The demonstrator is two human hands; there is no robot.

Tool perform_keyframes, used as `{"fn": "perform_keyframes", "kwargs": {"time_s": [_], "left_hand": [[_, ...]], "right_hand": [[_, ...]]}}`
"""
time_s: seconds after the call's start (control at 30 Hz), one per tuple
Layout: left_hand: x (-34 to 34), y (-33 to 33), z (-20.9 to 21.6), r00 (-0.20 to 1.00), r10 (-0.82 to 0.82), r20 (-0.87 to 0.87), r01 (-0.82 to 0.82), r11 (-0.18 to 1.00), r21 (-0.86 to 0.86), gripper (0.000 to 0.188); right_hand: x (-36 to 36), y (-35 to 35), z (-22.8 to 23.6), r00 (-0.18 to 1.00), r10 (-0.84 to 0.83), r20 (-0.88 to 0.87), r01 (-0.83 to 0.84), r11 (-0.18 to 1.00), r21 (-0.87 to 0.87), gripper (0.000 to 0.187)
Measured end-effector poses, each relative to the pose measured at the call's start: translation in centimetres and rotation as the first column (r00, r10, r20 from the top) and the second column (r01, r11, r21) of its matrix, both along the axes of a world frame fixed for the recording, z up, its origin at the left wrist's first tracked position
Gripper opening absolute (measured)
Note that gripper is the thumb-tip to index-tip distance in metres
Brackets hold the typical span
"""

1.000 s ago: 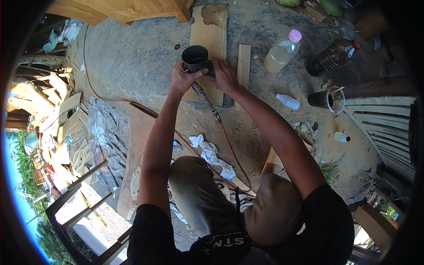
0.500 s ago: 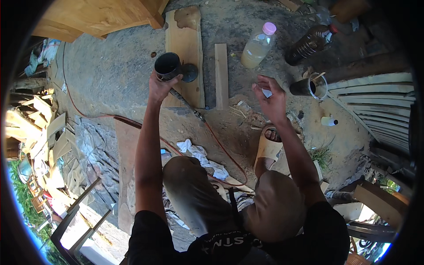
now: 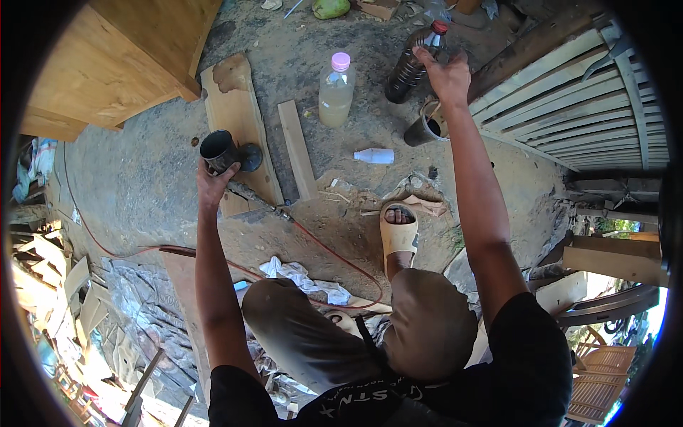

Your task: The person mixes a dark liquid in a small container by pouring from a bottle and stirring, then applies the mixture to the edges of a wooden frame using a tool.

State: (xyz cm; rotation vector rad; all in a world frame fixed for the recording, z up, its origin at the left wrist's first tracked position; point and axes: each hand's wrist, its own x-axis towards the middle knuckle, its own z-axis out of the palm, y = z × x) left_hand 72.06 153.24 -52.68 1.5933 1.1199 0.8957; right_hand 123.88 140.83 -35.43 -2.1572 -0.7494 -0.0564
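My left hand is closed round a spray gun with a dark open-topped cup. The gun is above a wooden board, and a reddish hose runs from its handle. At the far right my right hand is at a ribbed plastic bottle of dark liquid with a red cap. Its thumb lies across the bottle and the other fingers curl on the far side. Below that hand stands a clear cup of dark liquid with a stick in it.
A pink-capped bottle of cloudy liquid stands near a narrow wood strip. A small white bottle lies on the ground. Wooden furniture fills the far left; a slatted panel leans at right. A white rag lies by my knees.
My right hand has moved away from the middle to the dark bottle at the far right. My left hand still holds the spray gun. The whole view has swung to the right.
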Motion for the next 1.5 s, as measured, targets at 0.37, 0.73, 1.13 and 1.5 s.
{"fn": "perform_keyframes", "kwargs": {"time_s": [0.37,0.73,1.13,1.5], "left_hand": [[2.1,-0.4,2.7,0.999,0.032,-0.016,-0.034,0.993,-0.114,0.082],[3.1,-4.8,18.4,0.958,0.205,0.202,-0.272,0.875,0.401,0.054],[13.2,-11.5,28.3,0.898,-0.434,-0.069,0.386,0.702,0.598,0.052],[9.4,-12.7,21.7,0.98,-0.197,-0.023,0.195,0.936,0.295,0.033]], "right_hand": [[4.2,2.8,-0.8,0.991,0.134,-0.005,-0.134,0.99,0.04,0.094],[-2.9,-3.1,12.7,0.908,0.345,0.238,-0.419,0.751,0.511,0.069],[-18.1,-8.2,8.9,0.539,0.841,-0.042,-0.837,0.54,0.089,0.082],[-21.6,-7.0,0.2,0.454,0.891,0.006,-0.89,0.454,-0.036,0.084]]}}
